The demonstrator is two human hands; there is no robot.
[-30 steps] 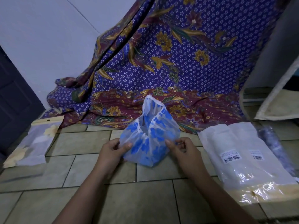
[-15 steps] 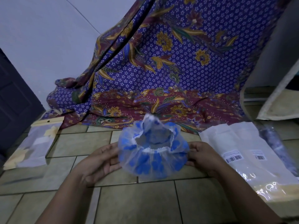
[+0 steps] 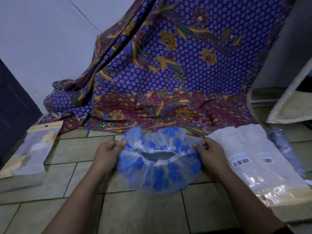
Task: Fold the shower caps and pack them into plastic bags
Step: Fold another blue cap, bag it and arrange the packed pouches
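I pinched the shower cap [image 3: 158,168] taut between my left hand [image 3: 108,152] and right hand [image 3: 208,152], plastic bags [image 3: 253,159] beside my right.

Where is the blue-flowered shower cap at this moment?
The shower cap is at centre of the head view, pinched between the left hand and right hand over the tiled floor, just in front of the batik cloth.

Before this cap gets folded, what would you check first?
1. Grip of left hand on shower cap: ok, it pinches the left rim.
2. Grip of right hand: ok, it pinches the right rim.
3. Cap flat enough to fold: not ok, it bulges below the open elastic.
4. Plastic bags close by: ok, they lie on the floor beside the right hand.
5. Cap free of tears: cannot tell.
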